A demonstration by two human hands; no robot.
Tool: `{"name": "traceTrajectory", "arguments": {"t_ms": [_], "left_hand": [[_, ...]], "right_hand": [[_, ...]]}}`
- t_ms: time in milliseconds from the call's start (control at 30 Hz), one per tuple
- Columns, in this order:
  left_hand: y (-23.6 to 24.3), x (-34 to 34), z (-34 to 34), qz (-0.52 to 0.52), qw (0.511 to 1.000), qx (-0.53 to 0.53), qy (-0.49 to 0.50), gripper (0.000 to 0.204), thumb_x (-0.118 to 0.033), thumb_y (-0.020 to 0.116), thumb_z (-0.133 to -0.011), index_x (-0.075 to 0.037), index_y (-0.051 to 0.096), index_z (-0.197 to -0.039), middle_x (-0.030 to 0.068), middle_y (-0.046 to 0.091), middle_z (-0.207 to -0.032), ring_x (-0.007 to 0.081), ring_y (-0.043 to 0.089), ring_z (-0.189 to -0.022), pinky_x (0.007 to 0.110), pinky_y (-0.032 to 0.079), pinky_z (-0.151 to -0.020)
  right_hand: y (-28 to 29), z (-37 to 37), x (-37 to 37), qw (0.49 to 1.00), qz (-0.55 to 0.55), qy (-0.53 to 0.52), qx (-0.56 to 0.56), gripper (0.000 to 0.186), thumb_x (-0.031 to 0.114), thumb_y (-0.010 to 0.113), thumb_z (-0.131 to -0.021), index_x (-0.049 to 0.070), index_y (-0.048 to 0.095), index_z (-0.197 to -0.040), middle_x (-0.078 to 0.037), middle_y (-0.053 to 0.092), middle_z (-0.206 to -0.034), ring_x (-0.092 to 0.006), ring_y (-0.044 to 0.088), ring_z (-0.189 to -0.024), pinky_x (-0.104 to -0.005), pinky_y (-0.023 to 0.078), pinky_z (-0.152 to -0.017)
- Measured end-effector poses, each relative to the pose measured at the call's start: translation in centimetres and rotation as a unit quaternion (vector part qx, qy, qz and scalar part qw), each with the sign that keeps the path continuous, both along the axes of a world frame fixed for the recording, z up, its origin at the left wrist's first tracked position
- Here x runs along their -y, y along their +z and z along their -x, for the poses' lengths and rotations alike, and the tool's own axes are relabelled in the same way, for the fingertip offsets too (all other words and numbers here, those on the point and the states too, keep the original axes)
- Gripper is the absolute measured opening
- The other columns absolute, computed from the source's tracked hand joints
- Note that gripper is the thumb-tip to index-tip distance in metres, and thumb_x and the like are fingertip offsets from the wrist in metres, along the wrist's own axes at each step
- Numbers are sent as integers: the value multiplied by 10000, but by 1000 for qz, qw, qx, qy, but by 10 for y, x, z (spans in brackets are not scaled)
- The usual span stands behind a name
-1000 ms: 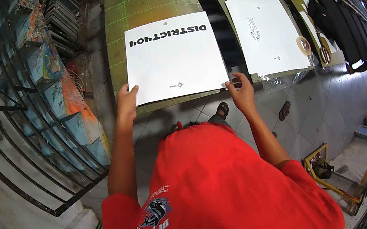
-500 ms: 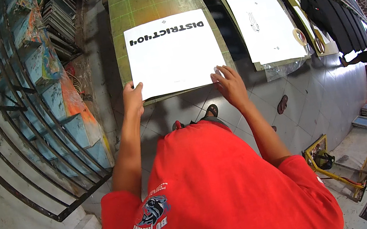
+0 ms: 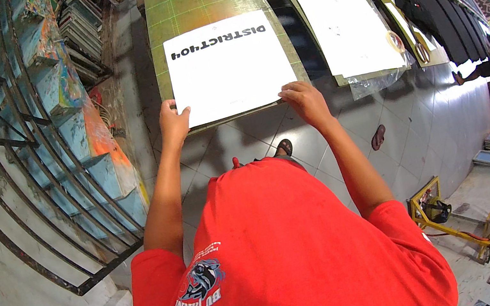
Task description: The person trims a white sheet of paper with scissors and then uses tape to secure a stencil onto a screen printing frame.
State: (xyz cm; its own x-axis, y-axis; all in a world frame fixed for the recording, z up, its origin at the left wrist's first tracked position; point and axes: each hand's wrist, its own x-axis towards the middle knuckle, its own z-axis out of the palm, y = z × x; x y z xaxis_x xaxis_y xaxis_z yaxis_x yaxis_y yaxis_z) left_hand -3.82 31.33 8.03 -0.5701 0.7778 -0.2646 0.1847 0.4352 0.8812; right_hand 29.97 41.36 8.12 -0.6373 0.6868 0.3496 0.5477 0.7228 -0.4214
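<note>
A white sheet of paper (image 3: 231,77) with bold black lettering near its far edge lies on a greenish board (image 3: 204,5) marked with bright green grid lines. My left hand (image 3: 175,124) grips the sheet's near left corner, its thumb on top and its fingers along the side edge. At the near right corner, my right hand (image 3: 308,102) is closed, its thumb and fingertips pressed together on the paper. The undersides of both grips are hidden.
To the right, a second board carries white paper (image 3: 344,26), a tape roll (image 3: 394,42) and clear plastic (image 3: 376,84). Scissors (image 3: 421,49) lie on a third board beside dark cloth (image 3: 443,22). Metal railing (image 3: 37,188) and paint-stained steps (image 3: 89,172) are left. A sandal (image 3: 378,138) lies on the tiles.
My right hand's fingers, spread a moment ago, have drawn together at the paper's corner. My left hand stays at its corner. The sheet's near edge sits slightly farther away.
</note>
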Motion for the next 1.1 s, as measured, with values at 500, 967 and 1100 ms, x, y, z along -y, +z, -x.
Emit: {"name": "traceTrajectory", "arguments": {"t_ms": [500,967,1100], "left_hand": [[7,11,-9,36,974,-217,-53,480,-161,728,-778,-15,502,-1177,181,667,-874,344,661,-849,434,502,-759],[-8,13,-3,-4,959,-277,-54,483,-168,741,-763,1,519,-1157,146,616,-781,299,624,-725,405,486,-680],[-8,13,-3,-3,959,-277,-54,472,-169,732,-766,1,519,-1152,140,619,-766,306,629,-733,413,483,-679]], "right_hand": [[-17,-6,11,998,-69,-13,4,215,60,640,-771,121,714,-964,-56,673,-1057,-266,600,-1058,-395,481,-891],[-18,-4,17,998,-62,-22,-13,207,74,645,-778,125,710,-968,-60,668,-1069,-268,590,-1078,-393,471,-909],[-19,-4,17,997,-70,-20,-16,199,81,653,-777,118,710,-964,-62,668,-1065,-268,591,-1072,-395,472,-903]]}}
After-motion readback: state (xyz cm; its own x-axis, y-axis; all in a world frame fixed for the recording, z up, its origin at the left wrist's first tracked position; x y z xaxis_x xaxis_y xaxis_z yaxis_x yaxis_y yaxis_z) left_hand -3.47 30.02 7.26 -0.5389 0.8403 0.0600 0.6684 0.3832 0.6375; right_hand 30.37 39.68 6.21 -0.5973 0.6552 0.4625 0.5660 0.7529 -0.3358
